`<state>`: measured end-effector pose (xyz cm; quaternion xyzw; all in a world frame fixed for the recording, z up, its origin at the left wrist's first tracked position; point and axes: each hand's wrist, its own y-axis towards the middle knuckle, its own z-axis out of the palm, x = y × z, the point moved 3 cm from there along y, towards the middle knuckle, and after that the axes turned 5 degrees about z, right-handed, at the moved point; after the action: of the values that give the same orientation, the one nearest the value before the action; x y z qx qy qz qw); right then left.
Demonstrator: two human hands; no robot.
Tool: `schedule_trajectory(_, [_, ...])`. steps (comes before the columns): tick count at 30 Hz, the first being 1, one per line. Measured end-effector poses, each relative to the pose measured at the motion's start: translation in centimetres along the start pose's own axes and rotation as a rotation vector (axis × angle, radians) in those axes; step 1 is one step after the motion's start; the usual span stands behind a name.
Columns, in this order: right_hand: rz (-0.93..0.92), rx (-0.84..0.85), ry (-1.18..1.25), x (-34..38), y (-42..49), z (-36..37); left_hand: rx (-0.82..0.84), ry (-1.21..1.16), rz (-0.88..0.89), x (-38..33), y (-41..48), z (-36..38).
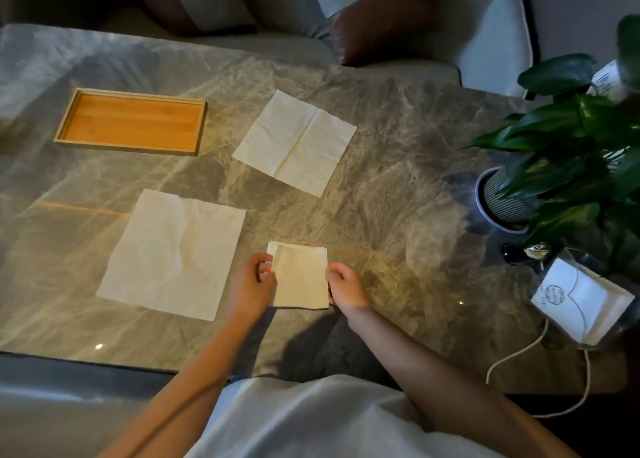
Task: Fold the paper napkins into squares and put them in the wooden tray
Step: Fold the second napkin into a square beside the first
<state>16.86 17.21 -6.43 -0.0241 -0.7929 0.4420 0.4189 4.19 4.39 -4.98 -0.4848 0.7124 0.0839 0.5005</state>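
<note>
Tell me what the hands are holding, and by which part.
The folded napkin: the left hand pinches its left edge, the right hand its right edge.

Home lounge: marble table (398,138), cushioned seats (485,31), houseplant (581,138).

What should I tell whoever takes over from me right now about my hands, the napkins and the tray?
Left hand: pinches the left edge of the folded napkin.
Right hand: pinches its right edge.
Things: the folded napkin is between the hands, low over the table. A flat napkin lies to its left and a second flat napkin lies farther back. The tray sits far left with no napkin in it.
Done: one napkin folded into a square.
Left: put it in the tray, then fold and place the other two.
</note>
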Motion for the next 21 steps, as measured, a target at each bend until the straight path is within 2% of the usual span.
schedule_trajectory(3, [-0.09,-0.089,-0.126,0.5,0.1,0.8,0.02,0.021,0.012,0.3,0.9,-0.3])
schedule_trajectory(6, [-0.092,-0.136,-0.173,0.5,0.3,1.4,0.045,0.04,0.032,0.8,1.7,-0.6])
schedule_trajectory(21, [-0.088,-0.244,-0.178,0.2,0.6,2.1,0.083,0.077,0.022,3.1,2.8,-0.5])
